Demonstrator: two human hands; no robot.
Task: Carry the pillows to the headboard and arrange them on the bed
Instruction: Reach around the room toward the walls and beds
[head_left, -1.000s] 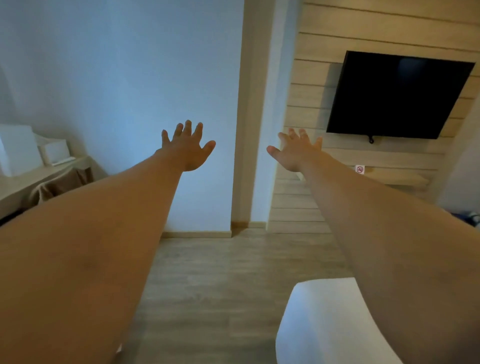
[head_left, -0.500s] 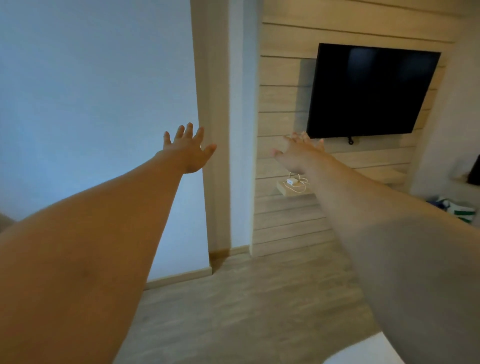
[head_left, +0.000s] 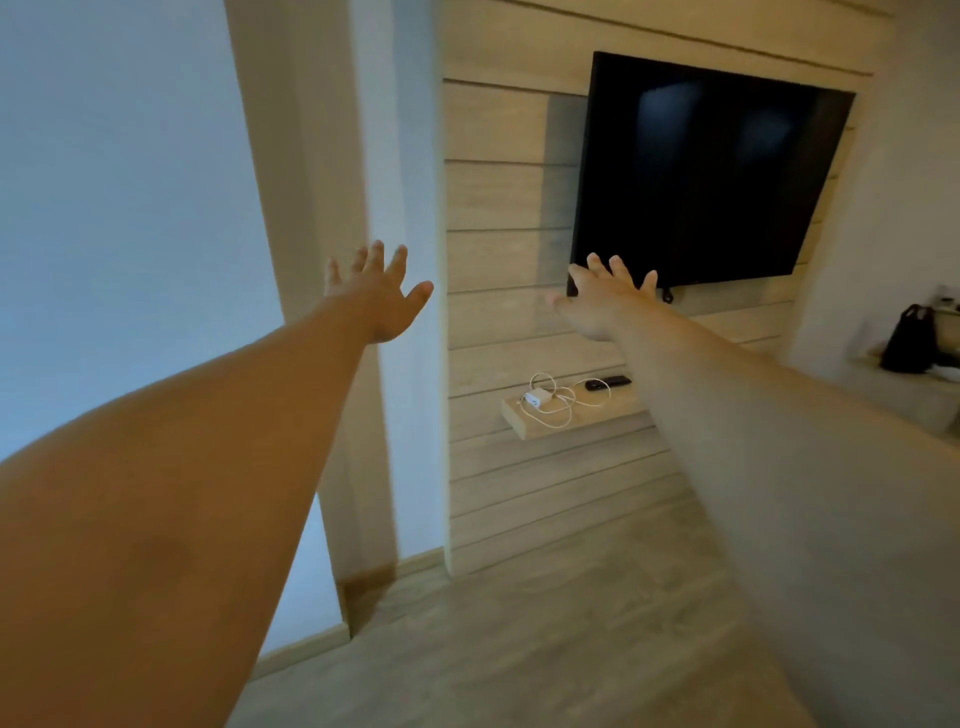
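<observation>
Both hands (head_left: 382, 301) (head_left: 602, 301) spread, empty; no writing legible.

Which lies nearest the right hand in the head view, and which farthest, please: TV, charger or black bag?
From the right hand:
1. TV, just behind the fingers, up right.
2. Charger, on the shelf below.
3. Black bag, far right ledge.

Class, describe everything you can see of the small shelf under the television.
The shelf is a short, thick slab that looks like pale wood, matching the slatted wall panel it juts from, below the television. It sits level. On it lie a white charger with a looped cable and a dark remote. The right forearm hides its right end.
</observation>
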